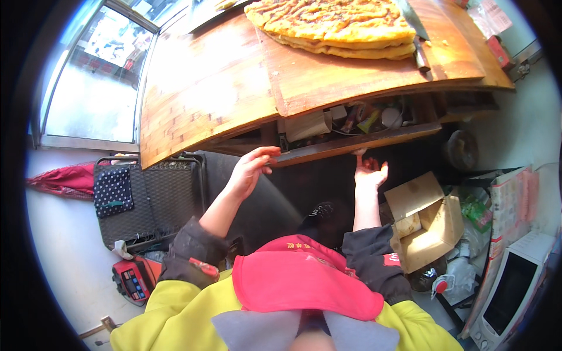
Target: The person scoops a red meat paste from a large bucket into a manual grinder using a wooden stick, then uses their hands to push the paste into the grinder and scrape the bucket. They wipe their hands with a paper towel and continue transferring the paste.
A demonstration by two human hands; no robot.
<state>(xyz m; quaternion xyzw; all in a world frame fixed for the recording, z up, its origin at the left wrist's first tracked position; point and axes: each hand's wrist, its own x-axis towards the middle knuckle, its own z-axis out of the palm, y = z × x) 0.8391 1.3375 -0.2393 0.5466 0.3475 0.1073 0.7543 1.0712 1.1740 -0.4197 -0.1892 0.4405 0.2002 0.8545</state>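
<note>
An open wooden drawer sticks out from under the table, holding small packets, a white round item and other clutter. My right hand is at the lower edge of the drawer's front, one finger raised against it and the others loosely curled. My left hand hovers by the drawer's left front corner, its fingers bent and apart; whether the fingertips touch the wood cannot be told. Above, on a wooden board, lies a stack of large browned flatbreads. A knife with a dark handle lies at the stack's right side.
An open cardboard box stands at the lower right, near plastic bags and a white microwave-like appliance. On the left are a folded dark woven chair or cot and a red device with buttons. A framed window adjoins the table.
</note>
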